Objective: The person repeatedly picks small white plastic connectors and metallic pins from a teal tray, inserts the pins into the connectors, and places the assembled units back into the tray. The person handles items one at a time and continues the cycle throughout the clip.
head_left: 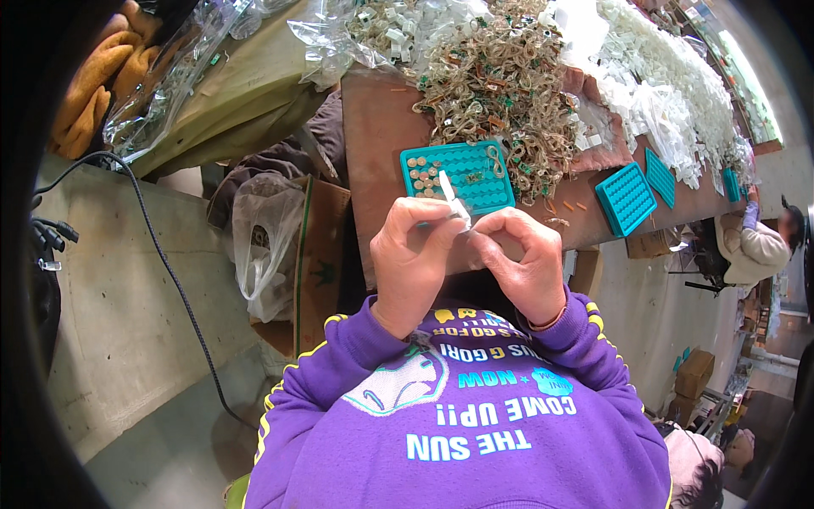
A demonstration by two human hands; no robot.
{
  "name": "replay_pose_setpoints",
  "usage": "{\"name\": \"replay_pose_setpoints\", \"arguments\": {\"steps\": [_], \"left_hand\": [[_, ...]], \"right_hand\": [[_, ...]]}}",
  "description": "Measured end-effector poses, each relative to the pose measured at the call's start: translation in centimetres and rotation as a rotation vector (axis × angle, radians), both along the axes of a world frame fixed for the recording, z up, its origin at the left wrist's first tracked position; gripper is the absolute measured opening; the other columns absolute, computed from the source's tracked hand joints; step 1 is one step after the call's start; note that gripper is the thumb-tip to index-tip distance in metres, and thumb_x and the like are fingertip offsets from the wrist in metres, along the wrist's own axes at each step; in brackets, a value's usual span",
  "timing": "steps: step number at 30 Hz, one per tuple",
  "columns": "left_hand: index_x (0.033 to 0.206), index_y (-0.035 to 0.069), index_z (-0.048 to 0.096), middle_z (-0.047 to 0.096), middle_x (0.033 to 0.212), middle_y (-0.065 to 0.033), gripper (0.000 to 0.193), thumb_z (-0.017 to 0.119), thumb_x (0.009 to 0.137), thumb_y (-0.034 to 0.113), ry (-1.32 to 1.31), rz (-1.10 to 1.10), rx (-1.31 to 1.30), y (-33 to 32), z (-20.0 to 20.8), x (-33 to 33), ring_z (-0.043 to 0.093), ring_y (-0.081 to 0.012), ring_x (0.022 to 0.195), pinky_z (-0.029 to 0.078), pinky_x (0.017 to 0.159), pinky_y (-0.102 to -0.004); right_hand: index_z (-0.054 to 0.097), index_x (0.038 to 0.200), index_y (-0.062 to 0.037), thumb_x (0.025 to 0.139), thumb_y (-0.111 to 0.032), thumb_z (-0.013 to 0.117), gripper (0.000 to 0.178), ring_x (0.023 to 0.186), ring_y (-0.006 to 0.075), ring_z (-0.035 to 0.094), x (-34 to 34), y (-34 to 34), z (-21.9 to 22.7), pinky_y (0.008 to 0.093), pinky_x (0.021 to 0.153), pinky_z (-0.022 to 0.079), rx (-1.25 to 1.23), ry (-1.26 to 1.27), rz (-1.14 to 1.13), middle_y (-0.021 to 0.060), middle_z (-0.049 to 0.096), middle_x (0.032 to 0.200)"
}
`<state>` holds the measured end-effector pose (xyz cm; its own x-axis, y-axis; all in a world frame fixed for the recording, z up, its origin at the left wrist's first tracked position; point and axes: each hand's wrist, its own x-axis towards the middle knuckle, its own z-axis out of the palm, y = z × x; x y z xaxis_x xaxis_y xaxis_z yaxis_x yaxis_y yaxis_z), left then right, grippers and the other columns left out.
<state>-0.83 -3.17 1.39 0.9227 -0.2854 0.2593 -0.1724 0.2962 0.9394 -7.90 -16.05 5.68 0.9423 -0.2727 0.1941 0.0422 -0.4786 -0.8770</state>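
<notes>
Above the near edge of the brown table, my left hand (pixel 413 259) pinches a small, narrow white piece (pixel 450 188) that sticks up past the fingertips. My right hand (pixel 530 254) is closed in a pinch close by its lower end; what lies between those fingertips is too small to make out. Just beyond both hands, a teal ridged tray (pixel 465 181) lies on the table. Several round beige pieces (pixel 421 174) sit in its left side, and a thin cord loop (pixel 495 161) rests at its right.
A big heap of tan cord loops (pixel 500 85) with green and orange bits rises behind the tray. White plastic pieces (pixel 661 81) are piled farther right. Teal trays (pixel 626 200) stand at the right edge. A cardboard box (pixel 320 263) with a clear bag (pixel 263 229) stands left; another person (pixel 755 246) sits far right.
</notes>
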Motion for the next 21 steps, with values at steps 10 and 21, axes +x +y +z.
{"name": "replay_pose_setpoints", "arguments": {"steps": [10,21], "left_hand": [[0.098,0.006,0.054,0.066,0.095,-0.0074,0.014,0.064,0.089,0.000,0.252,-0.121,-0.215,0.2,0.2,0.1,0.063,-0.0134,0.079,0.052,0.071,-0.0262],[0.105,0.004,0.048,0.064,0.100,-0.0103,0.012,0.054,0.099,0.014,0.555,-0.207,-0.570,0.8,-0.5,1.3,0.065,-0.0203,0.093,0.054,0.082,-0.0321]], "right_hand": [[0.062,0.088,0.0019,0.086,0.003,0.064,0.003,0.067,0.0071,0.060,0.2,0.6,0.4,0.0217,0.060,0.048,0.339,0.103,0.013,0.0044,0.065,0.076],[0.063,0.103,0.0022,0.091,-0.007,0.062,0.015,0.085,0.0084,0.061,1.3,0.1,-1.8,0.0244,0.073,0.050,0.391,-0.069,0.022,0.0052,0.065,0.095]]}}
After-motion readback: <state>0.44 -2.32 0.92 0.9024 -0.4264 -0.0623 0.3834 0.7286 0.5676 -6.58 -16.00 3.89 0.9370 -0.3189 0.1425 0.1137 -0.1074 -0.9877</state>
